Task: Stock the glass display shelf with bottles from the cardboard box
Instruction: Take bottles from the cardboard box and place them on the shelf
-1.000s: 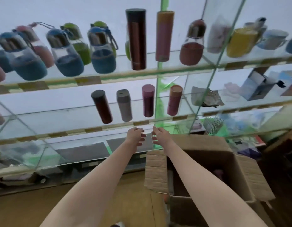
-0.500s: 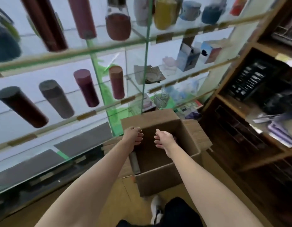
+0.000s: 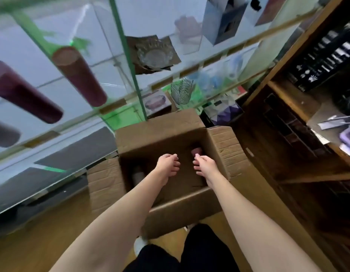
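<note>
Below, both hands hang over the open cardboard box, which sits on the wooden floor just in front of the glass display shelf. The left hand and the right hand are side by side but apart, fingers loosely curled and pointing down into the box, and neither has hold of anything. Inside the box, at 12 o'clock from the right hand and just past its fingertips, a pinkish bottle top shows against the dark interior — how much of the bottle lies below cannot be told. At 9 o'clock from the left hand, near the box's left wall, a pale cylindrical bottle stands in shadow. The box flaps are folded outward: one at 9 o'clock, one at 3 o'clock, one at 12 o'clock against the shelf.

On the shelf, at 10 o'clock from the box, stand a reddish-brown bottle and a maroon bottle, with a grey bottle at the frame's left edge — all appear tilted by the wide lens. At 12 o'clock, a glass dish rests on dark card, and a wire holder sits on the level beneath. At 2 o'clock rises a dark wooden cabinet. The person's dark trousers and a white shoe show at 6 o'clock
</note>
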